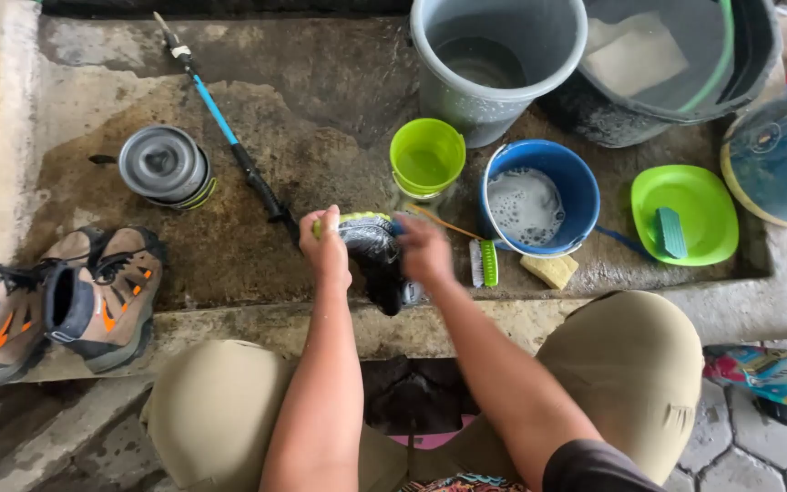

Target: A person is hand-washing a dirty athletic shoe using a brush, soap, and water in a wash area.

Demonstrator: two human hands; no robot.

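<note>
Shoe (373, 244), dark and wet with a yellow-green edge, lies at the front middle of the wet concrete bench (257, 246), held between both hands. Left hand (328, 248) has its fingers wrapped around the toe end; right hand (424, 248) presses its fingers closed on the other end. Steadying it firmly seems wise. Farther right lie a green brush (484, 262) and a blue bucket (539, 196) of suds.

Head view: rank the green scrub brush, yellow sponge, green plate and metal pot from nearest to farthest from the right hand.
From the right hand, which rests on the dark shoe:
1. Green scrub brush, just to its right on the wet slab.
2. Yellow sponge, further right, in front of the blue bucket.
3. Green plate, far right.
4. Metal pot, far left; close to the plate's distance.
</note>
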